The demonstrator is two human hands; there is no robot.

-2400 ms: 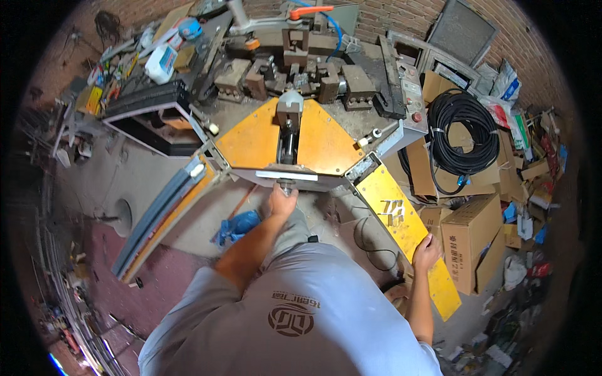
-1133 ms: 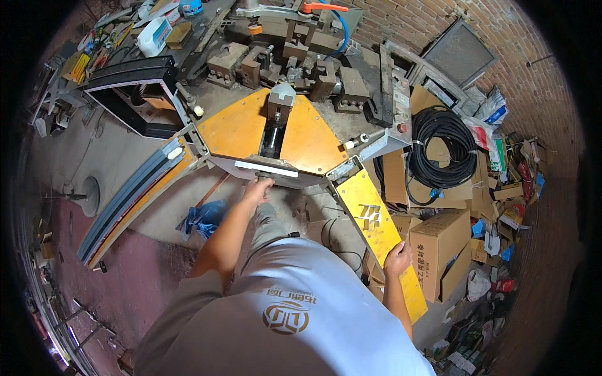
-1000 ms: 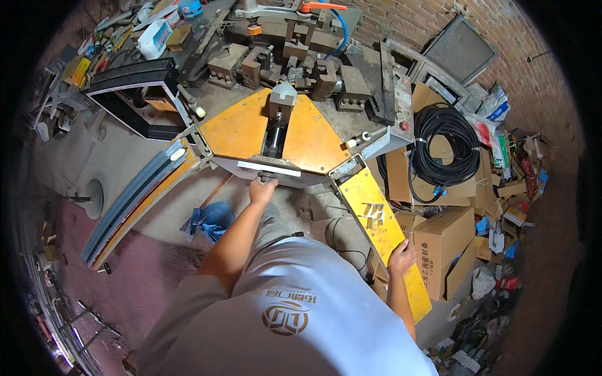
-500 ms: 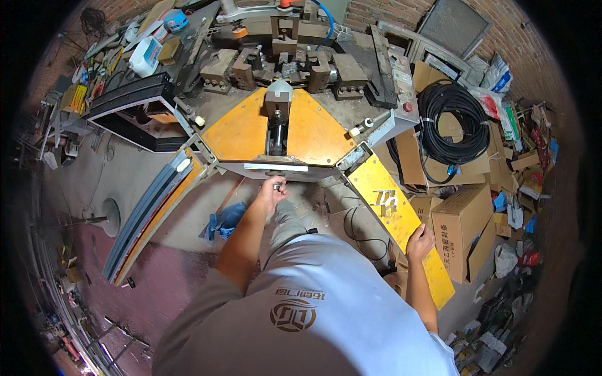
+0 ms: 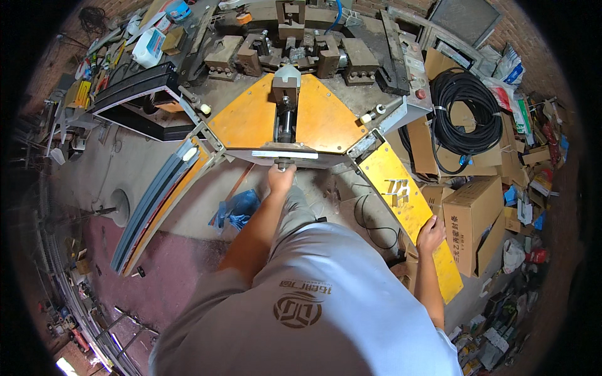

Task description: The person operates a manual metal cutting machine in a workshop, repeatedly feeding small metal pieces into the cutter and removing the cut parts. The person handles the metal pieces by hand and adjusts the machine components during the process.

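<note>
I stand before a metal machine with an orange fan-shaped table [image 5: 251, 119] and a central ram [image 5: 285, 113]. My left hand [image 5: 281, 178] grips a small knob or handle under the machine's front edge [image 5: 285, 153]. My right hand [image 5: 431, 233] rests on the long orange support wing [image 5: 401, 200] that runs down to the right. A second wing on the left carries a long dark profile bar [image 5: 157, 200]. Whether the left hand's fingers are fully closed round the knob is partly hidden.
Steel clamp blocks [image 5: 282, 47] crowd the machine's back. A black cable coil [image 5: 464, 119] and cardboard boxes [image 5: 483, 213] lie to the right. A blue rag [image 5: 237, 210] lies on the floor. A dark frame [image 5: 135, 94] and a cluttered bench stand at the left.
My head has shifted, so the machine sits a little differently in view. My left hand stays at the front edge and my right hand stays on the orange wing.
</note>
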